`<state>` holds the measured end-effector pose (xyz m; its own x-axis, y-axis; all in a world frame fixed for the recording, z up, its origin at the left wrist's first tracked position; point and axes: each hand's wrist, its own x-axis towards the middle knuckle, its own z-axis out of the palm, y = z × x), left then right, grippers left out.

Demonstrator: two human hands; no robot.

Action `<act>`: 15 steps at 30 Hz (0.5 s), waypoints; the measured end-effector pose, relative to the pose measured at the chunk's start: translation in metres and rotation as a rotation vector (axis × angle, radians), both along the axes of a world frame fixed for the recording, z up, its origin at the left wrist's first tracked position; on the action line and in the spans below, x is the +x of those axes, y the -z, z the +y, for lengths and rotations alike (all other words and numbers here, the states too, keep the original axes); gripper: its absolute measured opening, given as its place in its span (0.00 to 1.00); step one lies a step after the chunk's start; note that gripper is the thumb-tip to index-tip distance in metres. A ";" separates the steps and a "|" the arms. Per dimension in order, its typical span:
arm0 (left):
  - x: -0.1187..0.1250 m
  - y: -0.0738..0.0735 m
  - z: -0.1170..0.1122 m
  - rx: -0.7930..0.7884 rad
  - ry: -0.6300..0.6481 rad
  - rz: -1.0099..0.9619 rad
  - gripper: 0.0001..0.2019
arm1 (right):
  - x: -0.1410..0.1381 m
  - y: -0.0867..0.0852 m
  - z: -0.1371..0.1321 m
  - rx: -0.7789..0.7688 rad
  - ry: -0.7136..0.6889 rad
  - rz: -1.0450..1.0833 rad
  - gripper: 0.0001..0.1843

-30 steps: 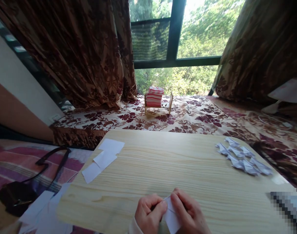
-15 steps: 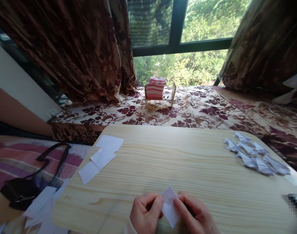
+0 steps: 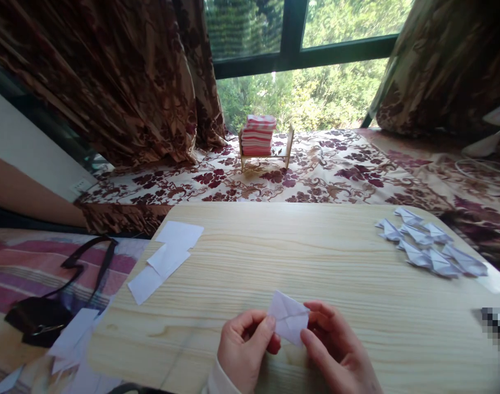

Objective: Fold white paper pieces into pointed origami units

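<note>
A small folded square of white paper point(image 3: 289, 320), with creases across it, is held up above the wooden table near its front edge. My left hand point(image 3: 245, 342) pinches its left side between thumb and fingers. Around the paper's right corner, my right hand point(image 3: 334, 339) has its thumb and fingers spread apart, fingertips at the edge; whether they press on it is hard to tell. At the table's back right lie several folded white paper pieces point(image 3: 432, 243). Flat white paper sheets point(image 3: 166, 260) overlap at the left.
The light wooden table point(image 3: 274, 241) has rounded corners. Left of it, a black bag point(image 3: 39, 323) and loose paper point(image 3: 75, 339) lie on striped cloth. A small rack point(image 3: 289, 148) holding folded pink-and-white cloth point(image 3: 258, 135) stands by the window. A pixelated dark object point(image 3: 496, 325) is at the right edge.
The paper has turned and now shows more of its face. My right thumb and fingers have spread apart from their pinch, while my left hand keeps its hold. The view has tilted slightly downward.
</note>
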<state>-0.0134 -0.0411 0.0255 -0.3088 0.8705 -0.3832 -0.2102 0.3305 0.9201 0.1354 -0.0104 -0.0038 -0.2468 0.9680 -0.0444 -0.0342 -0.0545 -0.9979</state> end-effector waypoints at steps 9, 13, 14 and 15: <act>0.000 0.002 -0.002 -0.004 0.030 -0.014 0.21 | 0.000 0.005 -0.008 0.297 0.078 -0.110 0.13; 0.000 0.002 -0.003 0.007 0.039 0.019 0.20 | 0.003 0.006 -0.004 0.294 0.016 -0.110 0.15; -0.001 0.002 -0.003 0.017 0.046 0.025 0.20 | 0.003 0.005 -0.004 0.280 0.019 -0.117 0.15; -0.001 0.002 -0.003 0.025 0.051 0.025 0.20 | 0.003 0.004 -0.004 0.267 0.025 -0.127 0.16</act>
<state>-0.0143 -0.0442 0.0233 -0.2731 0.8944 -0.3542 -0.1706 0.3174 0.9328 0.1383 -0.0148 -0.0079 -0.2318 0.9552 0.1839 0.0937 0.2101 -0.9732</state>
